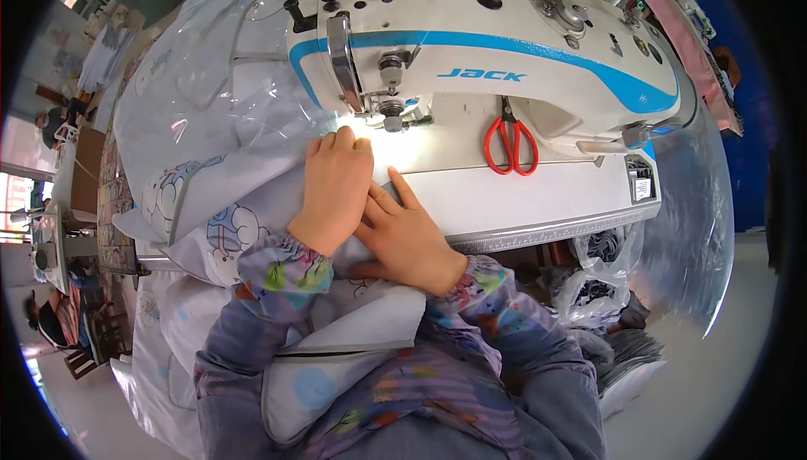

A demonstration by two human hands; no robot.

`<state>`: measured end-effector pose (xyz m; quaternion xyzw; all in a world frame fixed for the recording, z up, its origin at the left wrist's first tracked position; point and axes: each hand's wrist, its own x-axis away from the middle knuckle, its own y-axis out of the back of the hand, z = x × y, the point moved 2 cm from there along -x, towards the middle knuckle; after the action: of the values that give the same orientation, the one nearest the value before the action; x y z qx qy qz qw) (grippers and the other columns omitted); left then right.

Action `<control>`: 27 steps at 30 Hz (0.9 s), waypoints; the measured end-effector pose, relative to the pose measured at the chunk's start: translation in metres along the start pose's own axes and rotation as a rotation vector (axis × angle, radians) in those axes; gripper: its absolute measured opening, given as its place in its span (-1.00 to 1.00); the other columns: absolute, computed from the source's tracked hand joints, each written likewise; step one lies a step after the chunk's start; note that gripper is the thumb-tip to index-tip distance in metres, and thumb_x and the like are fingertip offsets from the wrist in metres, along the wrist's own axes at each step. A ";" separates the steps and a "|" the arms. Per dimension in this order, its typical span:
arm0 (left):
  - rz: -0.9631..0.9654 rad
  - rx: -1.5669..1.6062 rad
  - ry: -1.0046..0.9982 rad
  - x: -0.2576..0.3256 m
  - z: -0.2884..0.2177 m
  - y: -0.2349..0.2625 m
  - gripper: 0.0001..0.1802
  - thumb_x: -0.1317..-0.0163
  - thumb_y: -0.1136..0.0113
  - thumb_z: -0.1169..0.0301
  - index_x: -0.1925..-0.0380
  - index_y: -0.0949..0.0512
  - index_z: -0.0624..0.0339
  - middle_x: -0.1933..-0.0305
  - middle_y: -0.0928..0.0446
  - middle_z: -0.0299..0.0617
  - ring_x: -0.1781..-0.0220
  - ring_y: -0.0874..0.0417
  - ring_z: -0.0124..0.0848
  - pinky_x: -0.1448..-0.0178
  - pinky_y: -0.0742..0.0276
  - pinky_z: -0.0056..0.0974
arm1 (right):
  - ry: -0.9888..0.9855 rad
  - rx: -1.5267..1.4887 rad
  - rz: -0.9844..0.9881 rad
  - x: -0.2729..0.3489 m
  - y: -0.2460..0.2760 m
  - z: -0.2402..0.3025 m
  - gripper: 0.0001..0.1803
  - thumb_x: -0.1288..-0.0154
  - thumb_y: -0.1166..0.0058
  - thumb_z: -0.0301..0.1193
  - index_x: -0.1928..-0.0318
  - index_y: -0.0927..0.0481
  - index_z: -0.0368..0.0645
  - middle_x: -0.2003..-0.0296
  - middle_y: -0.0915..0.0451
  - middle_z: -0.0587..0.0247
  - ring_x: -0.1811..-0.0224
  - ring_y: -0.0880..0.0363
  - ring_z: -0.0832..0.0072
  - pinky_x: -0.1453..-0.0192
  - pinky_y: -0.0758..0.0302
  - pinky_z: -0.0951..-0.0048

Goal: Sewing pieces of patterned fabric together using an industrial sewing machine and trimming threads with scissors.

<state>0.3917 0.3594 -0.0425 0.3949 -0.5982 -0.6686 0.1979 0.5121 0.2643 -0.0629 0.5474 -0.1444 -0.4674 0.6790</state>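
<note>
A white sewing machine (538, 82) with a blue stripe stands before me, its lamp glaring around the needle area. Pale grey fabric (252, 183) with cartoon prints spreads from the needle area leftward and down over my lap. Just in front of the presser foot, my left hand (336, 187) has its fingers bent together on the fabric's edge; their tips are partly hidden. My right hand (414, 241) lies flat beside it, fingers stretched and apart, pressing the cloth on the machine bed. A folded part of the fabric with a dark-edged border hangs below my wrists.
Red-handled scissors (510, 142) lie on the machine bed, right of the needle. A ruler strip (546, 231) runs along the table's front edge. Clear plastic sheeting (693, 225) hangs at the right, above bagged dark material (601, 279). Other people sit far left.
</note>
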 end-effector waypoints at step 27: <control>-0.448 -0.023 0.476 0.166 0.098 0.026 -0.54 -0.33 -0.35 0.23 -0.19 -0.67 0.12 -0.15 -0.64 -0.01 -0.22 -0.60 0.10 -0.33 -0.42 0.29 | -0.021 -0.943 0.162 -0.229 -0.044 0.001 -0.60 -0.56 -0.13 -0.29 -0.25 -0.72 -0.20 -0.18 -0.70 0.11 -0.36 -0.59 0.29 -0.52 -0.37 0.10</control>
<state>0.2101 0.2948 -0.0688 0.6597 -0.4259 -0.5911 0.1846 0.3710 0.4462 -0.0288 0.1617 0.0343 -0.4328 0.8862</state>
